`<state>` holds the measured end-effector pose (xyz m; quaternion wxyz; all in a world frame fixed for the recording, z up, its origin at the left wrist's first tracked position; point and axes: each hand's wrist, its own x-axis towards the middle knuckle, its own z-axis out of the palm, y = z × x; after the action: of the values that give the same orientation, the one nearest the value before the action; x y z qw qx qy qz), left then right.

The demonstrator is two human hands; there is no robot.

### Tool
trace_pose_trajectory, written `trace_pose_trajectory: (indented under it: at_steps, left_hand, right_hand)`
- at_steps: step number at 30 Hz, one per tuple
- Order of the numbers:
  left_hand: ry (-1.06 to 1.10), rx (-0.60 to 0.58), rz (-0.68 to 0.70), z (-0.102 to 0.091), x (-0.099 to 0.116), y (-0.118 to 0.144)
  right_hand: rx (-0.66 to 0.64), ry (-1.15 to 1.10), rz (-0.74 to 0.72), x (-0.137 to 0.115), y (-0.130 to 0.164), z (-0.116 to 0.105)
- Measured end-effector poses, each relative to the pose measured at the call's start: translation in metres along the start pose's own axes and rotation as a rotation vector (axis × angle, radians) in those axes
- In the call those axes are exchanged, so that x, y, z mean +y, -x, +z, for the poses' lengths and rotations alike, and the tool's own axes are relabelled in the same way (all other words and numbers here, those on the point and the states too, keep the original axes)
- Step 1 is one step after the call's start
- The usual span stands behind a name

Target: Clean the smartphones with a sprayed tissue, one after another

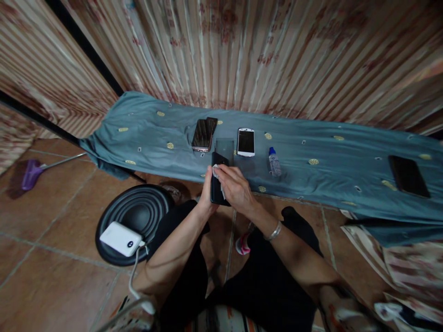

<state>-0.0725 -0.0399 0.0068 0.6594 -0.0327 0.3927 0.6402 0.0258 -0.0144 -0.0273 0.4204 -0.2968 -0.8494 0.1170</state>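
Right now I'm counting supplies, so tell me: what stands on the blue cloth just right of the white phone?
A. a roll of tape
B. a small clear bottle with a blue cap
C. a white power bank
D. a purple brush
B: the small bottle with the blue cap stands on the blue cloth, just right of the white phone.

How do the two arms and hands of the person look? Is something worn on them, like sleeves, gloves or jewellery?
Both arms are bare up to where they leave the picture; no sleeves show. The left hand and the right hand wear no gloves. On the right wrist sits a silver-coloured metal bracelet. No ring or watch can be made out, and no markings show on either arm.
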Motion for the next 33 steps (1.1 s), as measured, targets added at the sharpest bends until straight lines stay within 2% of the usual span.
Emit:
trace_pose_trajectory:
  at_steps: [8, 12, 19, 27, 33]
  left_hand:
    - [-0.071, -0.059, 0.067, -0.002, -0.007, 0.000]
    - [-0.081, -0.094, 0.037, -0.003, -0.015, 0.002]
    - [-0.108, -0.140, 0.034, -0.005, -0.019, 0.005]
    - [-0.168, -0.087, -0.078, -0.010, -0.010, 0.006]
    - [-0.205, -0.043, -0.066, -0.011, -0.003, 0.008]
  right_hand:
    - [0.004, 0.030, 0.028, 0.003, -0.001, -0.003]
    - [0.045, 0.056, 0.021, 0.011, -0.005, -0.006]
    - [0.003, 0.080, 0.116, 0.021, -0.008, -0.006]
    - [0.002, 0.126, 0.146, 0.034, -0.006, -0.003]
    - [-0.005, 0.143, 0.168, 0.038, -0.005, -0.002]
